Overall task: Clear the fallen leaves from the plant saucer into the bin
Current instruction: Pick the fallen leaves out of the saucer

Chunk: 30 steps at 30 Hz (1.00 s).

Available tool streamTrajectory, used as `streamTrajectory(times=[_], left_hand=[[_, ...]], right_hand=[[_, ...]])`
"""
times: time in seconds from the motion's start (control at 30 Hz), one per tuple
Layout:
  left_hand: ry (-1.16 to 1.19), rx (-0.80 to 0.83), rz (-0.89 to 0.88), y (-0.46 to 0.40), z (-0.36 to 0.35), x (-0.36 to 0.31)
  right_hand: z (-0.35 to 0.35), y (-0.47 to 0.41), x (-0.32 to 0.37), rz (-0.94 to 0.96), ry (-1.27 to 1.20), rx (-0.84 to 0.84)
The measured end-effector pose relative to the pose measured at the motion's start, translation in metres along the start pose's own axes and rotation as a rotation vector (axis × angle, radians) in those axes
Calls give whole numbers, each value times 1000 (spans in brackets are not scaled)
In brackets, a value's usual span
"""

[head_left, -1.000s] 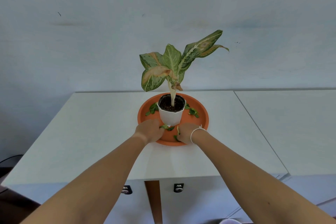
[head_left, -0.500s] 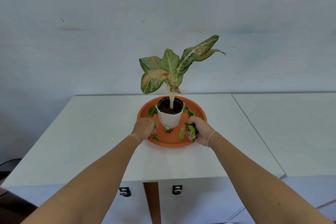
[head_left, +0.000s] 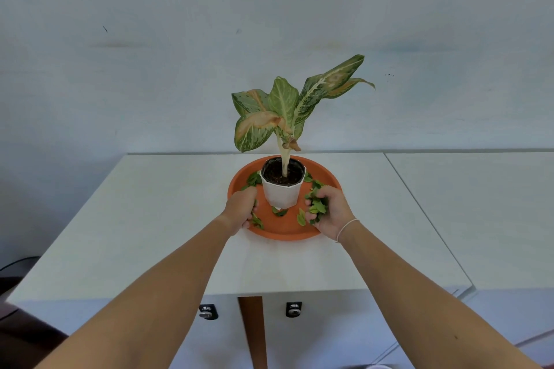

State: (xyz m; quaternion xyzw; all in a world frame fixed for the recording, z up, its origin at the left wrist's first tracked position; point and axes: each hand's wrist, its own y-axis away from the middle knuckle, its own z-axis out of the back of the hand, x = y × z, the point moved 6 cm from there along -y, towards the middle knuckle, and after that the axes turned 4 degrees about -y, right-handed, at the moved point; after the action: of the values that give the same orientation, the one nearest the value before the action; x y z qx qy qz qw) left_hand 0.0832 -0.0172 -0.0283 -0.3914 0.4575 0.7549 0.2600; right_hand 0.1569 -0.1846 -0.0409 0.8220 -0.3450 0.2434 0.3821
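A: Where do the fallen leaves [head_left: 315,207] lie at this moment?

B: Some lie scattered on the terracotta-coloured plant saucer [head_left: 283,232], around the white pot [head_left: 281,193]; a few sit behind the pot on either side, two or three lie in front of it, and a small bunch is gathered in the right hand [head_left: 328,211].

A: How is that hand set?

B: Palm turned inward and cupped, fingers curled round the bunch of green leaves; I judge the cupping is meant to keep light, loose leaves from slipping out while more are scooped in.

A: And the left hand [head_left: 239,208]?

B: It rests on the saucer's left rim, knuckles up, fingers folded under toward a leaf or two [head_left: 257,222] just beside it; whether it grips any leaf I cannot tell, since the fingers are hidden beneath the hand.

A: Why work from both sides?

B: The pot stands in the middle with the variegated plant [head_left: 287,111] rising above it, so each hand reaches its own half without knocking the stem; that is my reading, not a thing seen.

A: And the bin?

B: Not in view; the saucer sits on a white table [head_left: 156,219], and nothing nearby looks like a bin; gathering seems partly done, with the carrying yet to come.
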Motion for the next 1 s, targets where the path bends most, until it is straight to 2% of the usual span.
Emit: streamTrajectory(times=[0.2,0.37,0.47,0.63,0.7,0.83,1.0], left_hand=[[-116,0,-50,-2,-2,-4],[-220,-15,-72,-7,-2,-7],[-444,21,-136,-8,-7,-11],[-971,-30,-282,-9,-8,-17],[-1123,-11,-316,-12,-11,-15],[-1314,8,-286,-14,-11,-9],[-1341,-58,-330,-15,-16,-12]], right_hand=[[-2,-3,6,36,-95,-6],[2,-8,5,22,186,-81],[7,-11,10,46,497,-110],[-6,-11,27,214,1381,-162],[-9,-14,27,220,1606,-153],[-8,-21,19,139,1898,-145],[-11,-22,13,203,2030,-179]])
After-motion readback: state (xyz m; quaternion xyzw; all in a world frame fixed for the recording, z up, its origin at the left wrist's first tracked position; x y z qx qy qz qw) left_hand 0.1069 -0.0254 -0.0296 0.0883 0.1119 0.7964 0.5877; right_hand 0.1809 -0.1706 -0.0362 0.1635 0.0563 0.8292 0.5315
